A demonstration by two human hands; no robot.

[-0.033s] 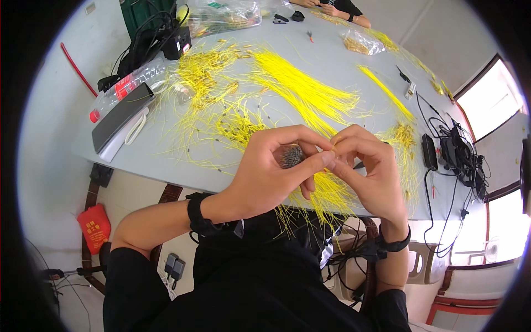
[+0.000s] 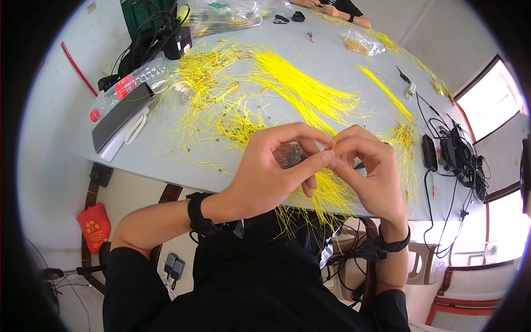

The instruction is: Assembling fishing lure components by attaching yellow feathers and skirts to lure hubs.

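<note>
My left hand (image 2: 271, 169) is closed around a bundle of thin yellow strands with dark grey tips (image 2: 291, 155); the tips show inside the curled fingers. Loose yellow strands (image 2: 318, 202) hang below the hands over the table's near edge. The thumb and forefinger of my right hand (image 2: 368, 166) are pinched together against my left fingertips. A small pale sliver shows by the left forefinger, and what the right fingertips hold is too small to tell. Beyond the hands lies a thick sheaf of yellow strands (image 2: 304, 86).
Tangled yellow strands (image 2: 202, 69) lie at left, beside a grey-and-white box (image 2: 121, 122) and a plastic bottle (image 2: 130, 83). Black cables (image 2: 459, 152) lie at right. A thin yellow bundle (image 2: 387, 94) rests nearer the middle. Another person's hands (image 2: 330, 10) are at the far edge.
Both hands stay in place. A pale sliver has come into sight between my left forefinger and thumb, and the grey tips have shifted slightly.
</note>
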